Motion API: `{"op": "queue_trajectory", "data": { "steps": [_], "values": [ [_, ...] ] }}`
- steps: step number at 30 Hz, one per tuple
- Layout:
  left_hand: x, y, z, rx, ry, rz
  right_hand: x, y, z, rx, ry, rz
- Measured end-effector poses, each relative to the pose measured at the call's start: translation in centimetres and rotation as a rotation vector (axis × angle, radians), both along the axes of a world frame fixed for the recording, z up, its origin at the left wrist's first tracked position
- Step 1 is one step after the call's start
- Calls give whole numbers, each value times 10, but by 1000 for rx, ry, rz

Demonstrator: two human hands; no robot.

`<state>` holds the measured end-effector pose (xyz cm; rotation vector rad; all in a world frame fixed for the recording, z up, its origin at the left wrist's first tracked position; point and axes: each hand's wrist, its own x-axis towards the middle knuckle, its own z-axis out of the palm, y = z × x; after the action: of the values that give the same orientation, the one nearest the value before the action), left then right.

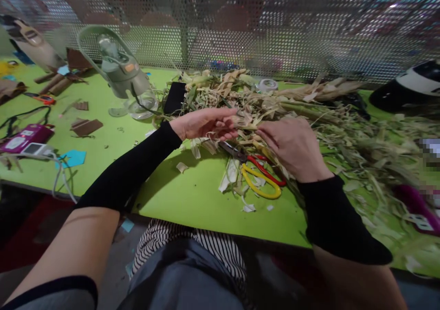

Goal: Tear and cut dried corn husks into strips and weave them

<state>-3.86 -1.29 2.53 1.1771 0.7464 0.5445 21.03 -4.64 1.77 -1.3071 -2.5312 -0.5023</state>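
Observation:
A pale, dried strip of corn husk (248,127) stretches between my two hands above the front of the pile. My right hand (292,147) is closed, pinching its right end between thumb and fingers. On the other side, my left hand (209,123) is turned palm up with fingers curled around the husk's left end; the exact contact is partly hidden. Just below them lie scissors (263,177) with one red and one yellow handle, their blades pointing up and left. Small husk scraps (229,174) lie around the scissors.
A large heap of dry husks (233,92) spreads across the back and right of the green table (192,186). A green handled device (123,71) and a tape roll (268,85) stand behind. A purple box (27,138) with cables sits left. Perforated metal screens the back (192,30).

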Motion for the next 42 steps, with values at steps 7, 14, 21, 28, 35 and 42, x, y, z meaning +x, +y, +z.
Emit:
{"op": "queue_trajectory", "data": {
  "steps": [7,14,21,28,35,42],
  "values": [
    [15,-8,-10,519,350,115,-1,-2,-3,46,-96,21],
    [19,-13,-2,652,452,-186,5,-1,4,-14,-36,54],
    [17,-19,-11,304,375,-231,0,-5,0,-40,-55,53],
    [20,-29,-21,-228,57,71,7,-2,-5,67,374,-186],
    [21,-41,-33,-65,-128,200,0,3,-6,-304,783,-370],
    [27,-65,-42,36,-124,89,-17,-12,-10,-944,811,-49]
  ]
}}
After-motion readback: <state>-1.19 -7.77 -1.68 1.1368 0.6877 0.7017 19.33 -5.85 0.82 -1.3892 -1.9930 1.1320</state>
